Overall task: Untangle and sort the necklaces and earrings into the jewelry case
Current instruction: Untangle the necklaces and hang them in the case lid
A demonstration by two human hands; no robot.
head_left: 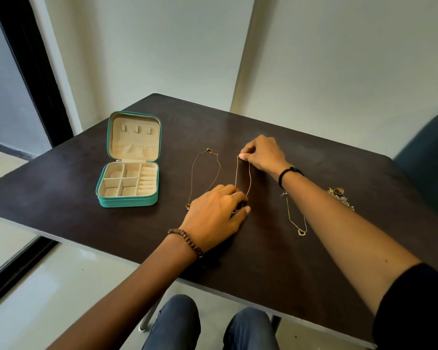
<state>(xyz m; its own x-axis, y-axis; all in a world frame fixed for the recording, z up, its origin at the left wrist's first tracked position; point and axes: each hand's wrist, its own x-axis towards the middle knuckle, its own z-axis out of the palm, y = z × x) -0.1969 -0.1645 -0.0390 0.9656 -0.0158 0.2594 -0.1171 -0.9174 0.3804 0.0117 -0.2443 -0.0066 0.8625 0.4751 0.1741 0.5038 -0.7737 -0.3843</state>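
A teal jewelry case (129, 200) lies open at the table's left, its beige compartments bare. A thin gold necklace (237, 173) is stretched flat between my hands: my right hand (262, 154) pinches its far end, and my left hand (216, 214) presses on its near end, hiding the pendant. To the left of it lies a second gold necklace (196, 170), laid out in a loop. A third chain with a heart pendant (301, 232) rests under my right forearm. A small heap of earrings and charms (340, 197) sits at the right.
The dark brown table (74, 178) ends close to my knees. A dark chair (430, 157) stands at the right edge. A window frame and pale floor lie to the left, walls behind.
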